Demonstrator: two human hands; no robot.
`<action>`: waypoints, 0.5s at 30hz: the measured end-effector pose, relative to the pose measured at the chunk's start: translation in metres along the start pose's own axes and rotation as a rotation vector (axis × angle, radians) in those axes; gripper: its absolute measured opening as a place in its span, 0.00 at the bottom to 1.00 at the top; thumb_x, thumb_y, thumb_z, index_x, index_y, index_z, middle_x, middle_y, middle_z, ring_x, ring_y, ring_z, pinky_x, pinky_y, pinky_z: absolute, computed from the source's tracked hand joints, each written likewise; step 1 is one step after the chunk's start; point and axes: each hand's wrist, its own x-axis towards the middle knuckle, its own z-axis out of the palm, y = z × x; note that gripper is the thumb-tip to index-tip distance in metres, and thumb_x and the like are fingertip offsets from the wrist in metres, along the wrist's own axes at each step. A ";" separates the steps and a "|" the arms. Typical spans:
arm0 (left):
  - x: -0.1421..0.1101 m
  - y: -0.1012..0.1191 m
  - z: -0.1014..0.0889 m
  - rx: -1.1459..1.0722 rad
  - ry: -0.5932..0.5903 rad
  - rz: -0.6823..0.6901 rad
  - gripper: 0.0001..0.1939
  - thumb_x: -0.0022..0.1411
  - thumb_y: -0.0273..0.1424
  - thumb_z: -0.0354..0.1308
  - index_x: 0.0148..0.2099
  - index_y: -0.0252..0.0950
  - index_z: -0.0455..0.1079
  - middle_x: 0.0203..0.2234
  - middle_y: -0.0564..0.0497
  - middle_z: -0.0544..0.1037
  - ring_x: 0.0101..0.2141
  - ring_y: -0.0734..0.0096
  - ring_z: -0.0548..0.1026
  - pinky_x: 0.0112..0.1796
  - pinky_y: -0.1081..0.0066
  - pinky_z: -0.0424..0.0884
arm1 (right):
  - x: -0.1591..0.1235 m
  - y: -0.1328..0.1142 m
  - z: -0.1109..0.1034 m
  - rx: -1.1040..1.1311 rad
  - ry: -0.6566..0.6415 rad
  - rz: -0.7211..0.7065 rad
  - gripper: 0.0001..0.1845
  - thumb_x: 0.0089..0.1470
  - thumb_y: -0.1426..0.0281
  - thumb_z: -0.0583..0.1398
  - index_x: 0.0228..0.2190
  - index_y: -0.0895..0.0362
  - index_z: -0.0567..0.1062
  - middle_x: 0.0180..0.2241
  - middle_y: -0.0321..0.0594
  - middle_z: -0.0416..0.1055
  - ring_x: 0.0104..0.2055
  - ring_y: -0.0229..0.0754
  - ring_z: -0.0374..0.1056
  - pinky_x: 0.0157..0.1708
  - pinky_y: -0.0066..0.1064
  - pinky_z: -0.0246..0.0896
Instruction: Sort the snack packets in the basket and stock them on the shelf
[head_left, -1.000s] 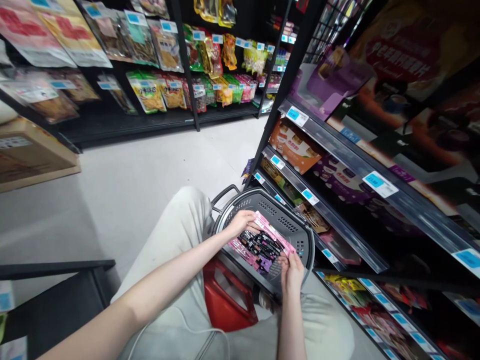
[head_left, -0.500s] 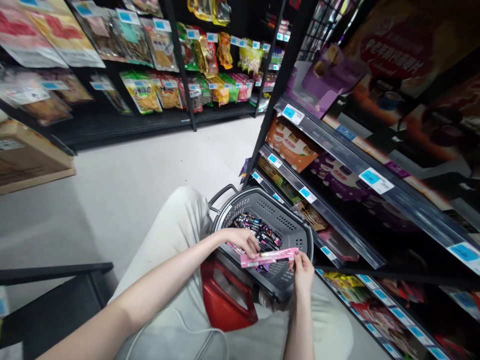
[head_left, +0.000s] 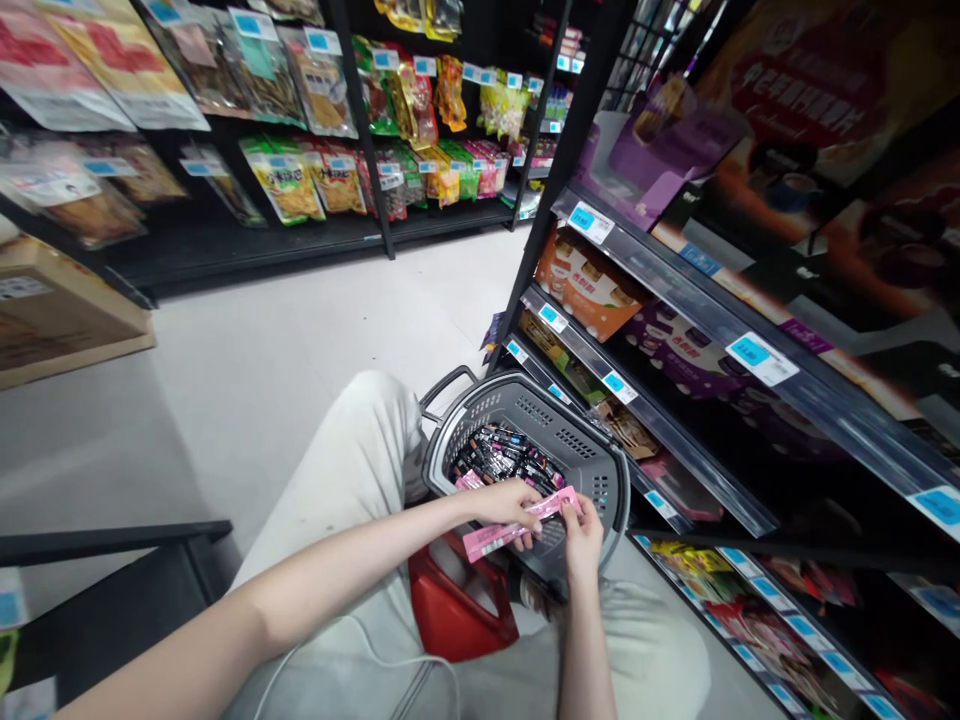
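A long, narrow pink packet (head_left: pixel 484 541) is held between both hands above the near side of a grey shopping basket (head_left: pixel 600 440). My left hand (head_left: pixel 517 510) grips it around the middle. At its upper right end, my right hand (head_left: pixel 581 532) pinches it with thumb and fingers. Inside the basket lies a pile of slim, mostly black packets (head_left: pixel 499 455) with bits of pink and purple; another pink packet (head_left: pixel 469 481) shows by the left forearm. The near part of the pile is hidden by my left hand and arm.
Below the basket is a red plastic object (head_left: pixel 450 610), between my knees. Shelving with boxed drinks (head_left: pixel 589 285) rises close on the right. Across the pale floor (head_left: pixel 300 330) runs a black rack of bagged snacks (head_left: pixel 281 185). A cardboard box (head_left: pixel 67 310) sits at left; a white cable (head_left: pixel 390 660) crosses my lap.
The pink packet has come from over the pile to the basket's near side and turned, its left end now lower. My left hand has slid along it toward my right hand.
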 end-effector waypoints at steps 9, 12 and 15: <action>-0.008 0.003 -0.029 0.160 -0.046 -0.161 0.04 0.43 0.29 0.57 0.26 0.33 0.68 0.17 0.53 0.74 0.20 0.69 0.73 0.20 0.74 0.68 | 0.013 0.016 -0.022 0.119 0.233 0.126 0.13 0.36 0.62 0.58 0.24 0.58 0.66 0.16 0.30 0.65 0.15 0.33 0.60 0.19 0.27 0.57; -0.010 0.006 -0.041 0.195 0.030 -0.174 0.02 0.43 0.26 0.56 0.24 0.33 0.68 0.15 0.52 0.74 0.19 0.69 0.72 0.19 0.74 0.68 | 0.018 0.016 -0.032 0.149 0.290 0.139 0.12 0.35 0.63 0.58 0.23 0.58 0.66 0.15 0.29 0.64 0.16 0.35 0.61 0.19 0.29 0.60; -0.010 0.008 -0.051 0.193 0.176 -0.140 0.01 0.42 0.24 0.55 0.22 0.32 0.67 0.12 0.52 0.72 0.17 0.70 0.72 0.19 0.74 0.68 | 0.020 0.017 -0.038 0.164 0.307 0.127 0.11 0.35 0.63 0.58 0.22 0.57 0.65 0.15 0.29 0.65 0.17 0.37 0.64 0.21 0.31 0.62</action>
